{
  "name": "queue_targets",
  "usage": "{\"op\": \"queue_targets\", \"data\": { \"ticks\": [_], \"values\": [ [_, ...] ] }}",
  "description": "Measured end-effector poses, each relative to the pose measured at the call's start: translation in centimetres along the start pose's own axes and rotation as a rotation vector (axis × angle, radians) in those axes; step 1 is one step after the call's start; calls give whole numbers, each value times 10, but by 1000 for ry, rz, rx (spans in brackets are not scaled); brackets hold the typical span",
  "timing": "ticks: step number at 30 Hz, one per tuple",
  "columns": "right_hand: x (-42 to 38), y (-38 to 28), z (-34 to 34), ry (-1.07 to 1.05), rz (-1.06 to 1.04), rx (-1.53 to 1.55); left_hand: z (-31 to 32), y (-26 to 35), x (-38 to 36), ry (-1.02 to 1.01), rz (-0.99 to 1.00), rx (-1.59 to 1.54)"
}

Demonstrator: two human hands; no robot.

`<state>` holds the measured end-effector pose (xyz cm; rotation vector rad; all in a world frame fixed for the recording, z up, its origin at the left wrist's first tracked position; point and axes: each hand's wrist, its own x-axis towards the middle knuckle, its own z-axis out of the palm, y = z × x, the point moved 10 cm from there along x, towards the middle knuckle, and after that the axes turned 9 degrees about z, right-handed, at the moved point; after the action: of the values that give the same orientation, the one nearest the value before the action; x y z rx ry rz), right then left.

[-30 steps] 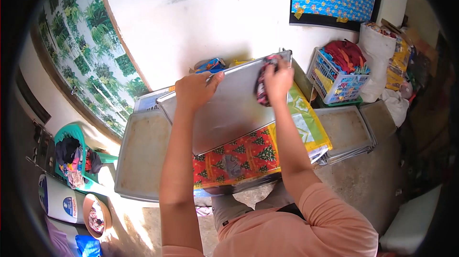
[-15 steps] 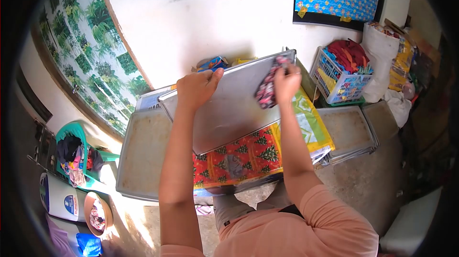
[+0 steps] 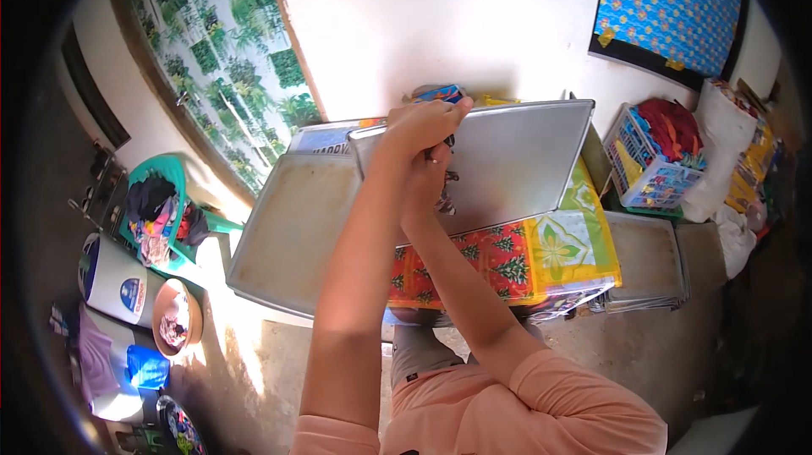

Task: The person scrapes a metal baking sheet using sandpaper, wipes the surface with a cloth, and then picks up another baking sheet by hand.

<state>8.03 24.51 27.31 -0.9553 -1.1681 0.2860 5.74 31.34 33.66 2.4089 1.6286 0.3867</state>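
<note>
A grey metal tray (image 3: 516, 159) is tilted up over a table covered with a red and yellow patterned cloth (image 3: 507, 273). My left hand (image 3: 423, 127) grips the tray's upper edge near its left end. Just under it, partly hidden by the left wrist, my right hand (image 3: 429, 169) presses a dark pink patterned rag (image 3: 447, 197) against the tray face. The fingers of my right hand are mostly covered, but the rag hangs out beside them.
Another tray (image 3: 296, 227) lies on the left, and stacked trays (image 3: 647, 260) sit low on the right. A basket of clothes (image 3: 655, 167) stands at the right wall. A green chair with clothes (image 3: 173, 176) and a basin (image 3: 193, 311) are at the left.
My right hand has moved with the rag from the tray's upper right to its left side, under my left hand. The tray is turned slightly, and the camera view has shifted.
</note>
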Motion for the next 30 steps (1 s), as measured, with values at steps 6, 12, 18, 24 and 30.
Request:
{"op": "queue_targets", "data": {
  "ticks": [6, 12, 18, 24, 30],
  "values": [
    [-22, 19, 40, -146, -96, -274, 6, -10, 16, -48, 8, 74],
    [-34, -7, 67, -320, -92, -26, 14, -25, 36, -61, 7, 30],
    [-91, -10, 52, -368, -660, -494, 0, -11, 16, -59, -42, -11],
    [-187, 70, 27, -718, -859, -669, 1, -20, 22, 13, -53, 14],
    [-159, 116, -22, -871, -749, -763, 1, -20, 20, 22, -36, -28]
  ]
}}
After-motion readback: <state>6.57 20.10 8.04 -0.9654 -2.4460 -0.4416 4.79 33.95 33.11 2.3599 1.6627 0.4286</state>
